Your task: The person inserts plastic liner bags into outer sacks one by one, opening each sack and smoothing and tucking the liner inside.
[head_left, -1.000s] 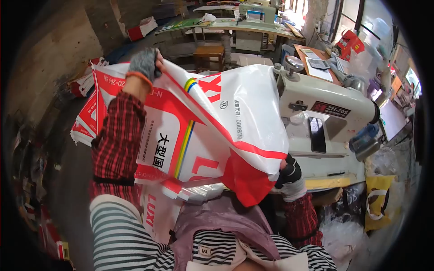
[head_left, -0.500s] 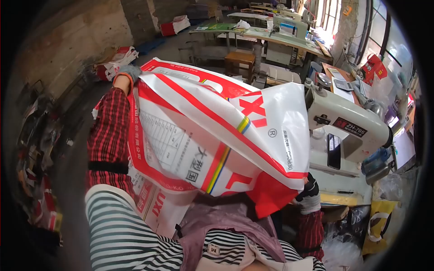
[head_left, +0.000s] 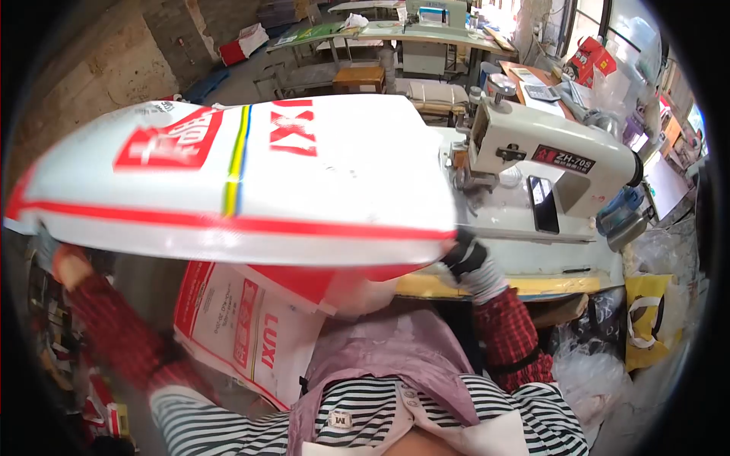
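A large white woven sack (head_left: pixel 350 182) with red bands, a blue-yellow stripe and red lettering stretches across the view between my hands. At the far left my gloved left hand (head_left: pixel 55 254) is closed on the sack's lower edge, its fingers partly hidden beneath. My right hand (head_left: pixel 468 258), in a dark glove, grips the near right corner; its fingertips are partly covered too. Just beyond that corner stands a white sewing machine (head_left: pixel 559 140) marked ZH-70S. Below the held sack, another printed sack (head_left: pixel 251 327) lies by my lap.
A phone (head_left: pixel 543 204) rests on the machine's bed. To the right hang a yellow bag (head_left: pixel 645 323) and clear plastic (head_left: pixel 589 372). Behind are a wooden stool (head_left: pixel 359 78), a long worktable (head_left: pixel 372 32) and a desk with a calculator (head_left: pixel 541 92).
My left hand has swung left and down, pulling the sack out flatter and nearly level. My right hand has moved up and left with its corner. The view has turned slightly right.
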Tool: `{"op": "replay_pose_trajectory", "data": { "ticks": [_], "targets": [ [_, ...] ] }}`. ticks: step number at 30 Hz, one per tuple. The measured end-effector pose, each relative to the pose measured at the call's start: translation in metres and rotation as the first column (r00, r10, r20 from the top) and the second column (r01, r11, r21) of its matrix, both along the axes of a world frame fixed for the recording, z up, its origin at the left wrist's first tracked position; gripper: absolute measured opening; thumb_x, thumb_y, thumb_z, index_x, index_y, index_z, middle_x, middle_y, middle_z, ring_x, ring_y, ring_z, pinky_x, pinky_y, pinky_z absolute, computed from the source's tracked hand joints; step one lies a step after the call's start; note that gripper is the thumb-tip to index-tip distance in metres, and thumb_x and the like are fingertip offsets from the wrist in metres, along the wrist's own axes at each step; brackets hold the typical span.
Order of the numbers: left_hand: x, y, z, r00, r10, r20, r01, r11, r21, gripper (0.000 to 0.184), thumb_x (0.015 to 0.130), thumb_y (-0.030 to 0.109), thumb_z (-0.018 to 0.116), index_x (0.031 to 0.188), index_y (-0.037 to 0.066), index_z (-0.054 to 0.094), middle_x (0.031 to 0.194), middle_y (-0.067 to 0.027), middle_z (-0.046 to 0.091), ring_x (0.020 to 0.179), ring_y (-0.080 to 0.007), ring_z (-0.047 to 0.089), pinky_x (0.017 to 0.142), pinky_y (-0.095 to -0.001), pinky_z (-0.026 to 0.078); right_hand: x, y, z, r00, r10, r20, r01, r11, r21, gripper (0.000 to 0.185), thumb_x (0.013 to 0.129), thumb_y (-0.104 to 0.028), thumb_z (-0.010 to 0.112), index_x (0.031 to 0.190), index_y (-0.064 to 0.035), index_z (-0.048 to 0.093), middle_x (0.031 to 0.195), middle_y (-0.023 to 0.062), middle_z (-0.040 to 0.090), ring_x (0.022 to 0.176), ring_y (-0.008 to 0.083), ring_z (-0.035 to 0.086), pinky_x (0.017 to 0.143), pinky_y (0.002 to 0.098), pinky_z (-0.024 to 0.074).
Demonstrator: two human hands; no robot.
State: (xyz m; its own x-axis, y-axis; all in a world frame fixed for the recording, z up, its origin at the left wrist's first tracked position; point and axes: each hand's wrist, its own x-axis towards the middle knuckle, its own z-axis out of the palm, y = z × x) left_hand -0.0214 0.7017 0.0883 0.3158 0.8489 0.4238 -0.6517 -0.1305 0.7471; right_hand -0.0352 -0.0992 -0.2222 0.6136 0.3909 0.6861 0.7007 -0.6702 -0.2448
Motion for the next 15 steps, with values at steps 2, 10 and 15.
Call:
{"op": "replay_pose_trajectory", "data": {
  "ticks": [2,10,15],
  "targets": [
    [-0.02,-0.031,-0.098,0.937,-0.34,-0.079,0.329,0.936,-0.125,0.042,0.093,0.031,0.039,0.126,0.008,0.047,0.13,-0.0176,0.047,0.116,-0.0305,0.049,0.094,-0.0449,0.042,-0.024,0.042,0.023,0.911,0.302,-0.28,-0.271,0.952,0.145,0.028,0.076,-0.009,0.066,0.104,-0.0052,0.06,0.094,0.0138,0.062,0.088,0.0231,0.06,0.082,0.0316,0.047],
    [-0.042,-0.111,-0.373,0.405,-0.449,-0.796,0.31,0.887,-0.342,0.05,0.079,0.038,0.067,0.111,0.001,0.056,0.103,-0.0095,0.058,0.087,-0.0216,0.052,0.077,-0.038,0.045,-0.08,0.154,0.044,0.531,0.239,-0.813,-0.684,0.688,-0.244,0.025,0.084,-0.033,0.051,0.073,-0.0117,0.057,0.088,0.0108,0.06,0.068,0.0219,0.059,0.058,0.0401,0.0434],
    [-0.116,-0.007,-0.443,-0.062,0.053,-0.997,0.299,0.954,0.032,0.057,0.08,0.051,0.061,0.091,-0.006,0.062,0.083,-0.013,0.062,0.07,-0.0233,0.052,0.066,-0.0402,0.045,0.023,0.119,-0.127,0.696,0.403,-0.594,-0.311,0.915,0.257,0.04,0.092,-0.031,0.04,0.122,-0.0064,0.05,0.121,0.0124,0.054,0.11,0.0226,0.051,0.097,0.0347,0.04]
  ]
}}
